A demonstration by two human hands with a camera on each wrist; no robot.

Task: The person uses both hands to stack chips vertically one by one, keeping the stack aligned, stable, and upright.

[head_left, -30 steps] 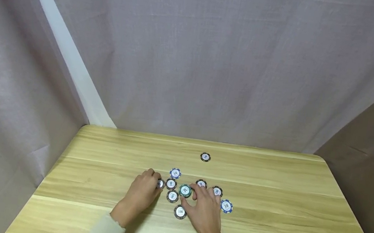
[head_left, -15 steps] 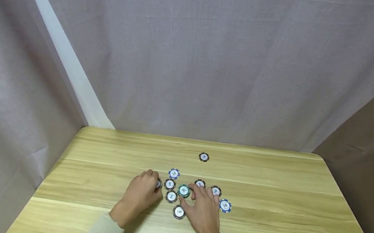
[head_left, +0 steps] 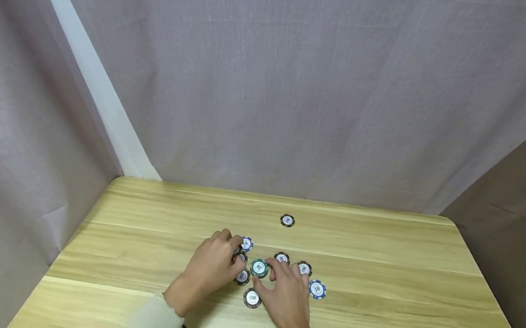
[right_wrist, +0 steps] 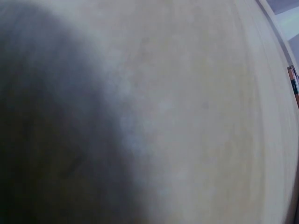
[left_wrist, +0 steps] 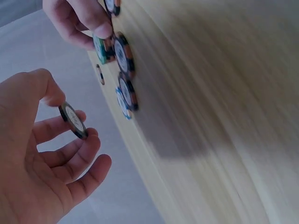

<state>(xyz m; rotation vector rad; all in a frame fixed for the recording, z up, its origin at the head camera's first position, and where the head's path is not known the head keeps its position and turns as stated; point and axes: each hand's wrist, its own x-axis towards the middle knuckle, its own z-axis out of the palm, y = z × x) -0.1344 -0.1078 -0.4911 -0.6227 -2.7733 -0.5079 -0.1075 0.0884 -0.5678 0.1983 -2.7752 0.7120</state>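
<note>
A dark chip (left_wrist: 73,120) is pinched by its rim between the thumb and fingers of the left hand (head_left: 211,260), and in the left wrist view it is held tilted and clear of the table (head_left: 129,268). The green chip (head_left: 259,268), just right of that hand, is pinched at its edge by the thumb and forefinger of the right hand (head_left: 287,294) (an orange-and-dark edge shows against it, though whether anything lies beneath cannot be told). Since only the rim is gripped, the raised chip could be dropped if the left fingers were loosened early. Two dark chips, a farther one (head_left: 243,258) and a nearer one (head_left: 242,276), are partly covered by the left hand and could be knocked aside if it were lowered carelessly; the left blue chip (head_left: 247,244), close by its fingertips, could likewise be brushed. The green chip could be pushed off its place by uneven right-hand pressure, and the near dark chip (head_left: 252,298) could be caught by the right thumb if it were swung nearer.
</note>
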